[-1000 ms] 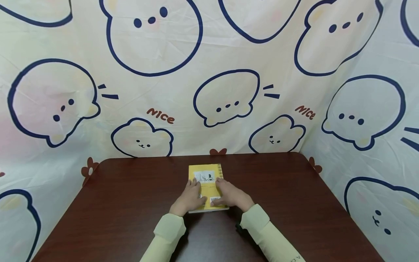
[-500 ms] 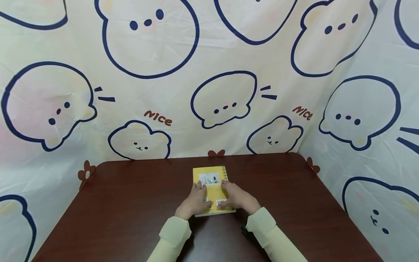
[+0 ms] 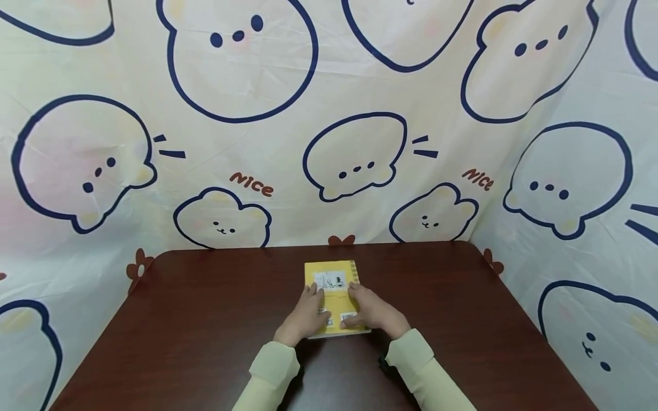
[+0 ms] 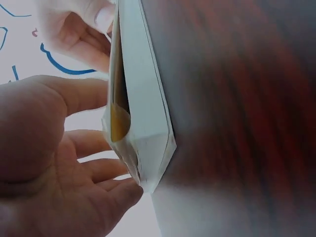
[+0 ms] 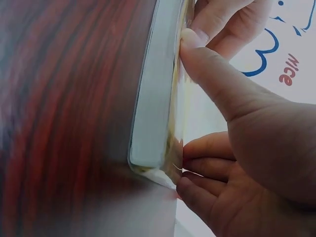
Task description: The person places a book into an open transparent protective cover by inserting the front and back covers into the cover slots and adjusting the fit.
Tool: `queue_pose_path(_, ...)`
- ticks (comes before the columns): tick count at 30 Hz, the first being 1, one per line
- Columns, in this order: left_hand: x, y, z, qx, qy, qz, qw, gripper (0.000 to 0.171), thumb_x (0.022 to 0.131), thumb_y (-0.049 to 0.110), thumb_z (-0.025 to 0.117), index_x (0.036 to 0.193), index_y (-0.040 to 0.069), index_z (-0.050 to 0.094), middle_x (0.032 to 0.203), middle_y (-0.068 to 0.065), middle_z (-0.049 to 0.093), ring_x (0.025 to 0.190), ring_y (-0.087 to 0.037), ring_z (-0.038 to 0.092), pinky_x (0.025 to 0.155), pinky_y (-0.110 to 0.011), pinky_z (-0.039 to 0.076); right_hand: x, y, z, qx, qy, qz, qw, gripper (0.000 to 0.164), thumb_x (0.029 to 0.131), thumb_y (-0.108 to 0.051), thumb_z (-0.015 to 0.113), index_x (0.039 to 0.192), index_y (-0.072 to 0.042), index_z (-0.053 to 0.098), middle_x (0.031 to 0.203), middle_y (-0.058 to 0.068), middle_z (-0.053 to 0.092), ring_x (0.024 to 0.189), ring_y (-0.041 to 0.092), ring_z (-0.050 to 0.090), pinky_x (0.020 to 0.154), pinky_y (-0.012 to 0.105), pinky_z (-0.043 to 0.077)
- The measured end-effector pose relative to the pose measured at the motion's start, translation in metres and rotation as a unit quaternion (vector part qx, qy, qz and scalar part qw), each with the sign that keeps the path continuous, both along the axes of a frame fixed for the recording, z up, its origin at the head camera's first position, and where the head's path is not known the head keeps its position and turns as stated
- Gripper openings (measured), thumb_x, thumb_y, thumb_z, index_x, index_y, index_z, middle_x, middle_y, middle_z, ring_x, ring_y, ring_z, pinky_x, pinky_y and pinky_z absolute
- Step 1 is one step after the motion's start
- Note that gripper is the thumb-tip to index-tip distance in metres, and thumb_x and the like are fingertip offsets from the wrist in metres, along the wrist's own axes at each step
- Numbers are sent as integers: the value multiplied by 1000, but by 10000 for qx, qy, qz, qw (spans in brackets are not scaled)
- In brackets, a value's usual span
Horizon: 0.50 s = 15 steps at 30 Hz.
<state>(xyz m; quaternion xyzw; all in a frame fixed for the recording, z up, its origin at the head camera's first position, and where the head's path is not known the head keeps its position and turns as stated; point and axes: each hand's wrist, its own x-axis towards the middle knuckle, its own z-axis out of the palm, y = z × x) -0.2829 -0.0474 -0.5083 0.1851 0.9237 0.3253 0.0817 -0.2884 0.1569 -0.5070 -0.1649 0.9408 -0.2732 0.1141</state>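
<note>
A yellow spiral-bound notebook (image 3: 336, 302) lies flat on the dark brown table, its coil along the upper right edge. Its cover bears a white picture panel and small printed labels. My left hand (image 3: 307, 315) rests on the left side of the cover, fingers extended. From the right, my right hand (image 3: 375, 311) rests on the other side, its thumb reaching inward over the cover. In the left wrist view, the left hand's fingertips touch the cover near the edge of the thick page block (image 4: 148, 98). The right wrist view shows the right thumb pressing on the cover (image 5: 180, 98).
The dark wooden table (image 3: 231, 297) has rounded far corners. Behind it and at both sides hangs a pale curtain (image 3: 288, 148) printed with cartoon faces. Light-coloured sleeves (image 3: 272, 371) cover both forearms.
The notebook has shifted slightly to the right with both hands on it over the last second. Since half a second ago, the hands and notebook look nearly still.
</note>
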Motion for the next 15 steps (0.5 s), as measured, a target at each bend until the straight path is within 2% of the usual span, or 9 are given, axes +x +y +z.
queue_pose_path(4, 4, 0, -5, 93, 312, 127, 9994, 62, 98, 14, 66, 149, -13, 42, 161, -34, 30, 154, -52, 21, 121, -62, 28, -2, -2, -8, 13, 30, 70, 10000, 88, 88, -40, 81, 151, 8, 43, 164, 27, 30, 154, 41, 30, 122, 54, 33)
queue_pose_path(9, 8, 3, -8, 338, 904, 199, 9951, 70, 100, 20, 65, 155, -11, 33, 163, -30, 30, 154, -50, 22, 121, -64, 26, -1, 1, -19, -189, 127, -281, 9993, 85, 97, -48, 68, 155, 6, 37, 166, 26, 28, 155, 40, 28, 122, 56, 32)
queue_pose_path(12, 9, -1, -9, 379, 1228, 540, 9902, 70, 103, 28, 59, 157, -7, 31, 166, -26, 27, 156, -46, 21, 123, -64, 22, 0, 3, -23, -516, 290, -560, 9967, 83, 100, -45, 64, 158, 4, 31, 167, 25, 24, 156, 40, 25, 122, 57, 31)
queue_pose_path(15, 7, -9, -10, 275, 1402, 1003, 9846, 69, 106, 34, 52, 159, -3, 29, 168, -22, 25, 158, -42, 19, 125, -61, 19, 3, 2, -28, -741, 599, -874, 9916, 80, 102, -40, 62, 160, 2, 26, 170, 22, 20, 157, 38, 22, 123, 57, 29)
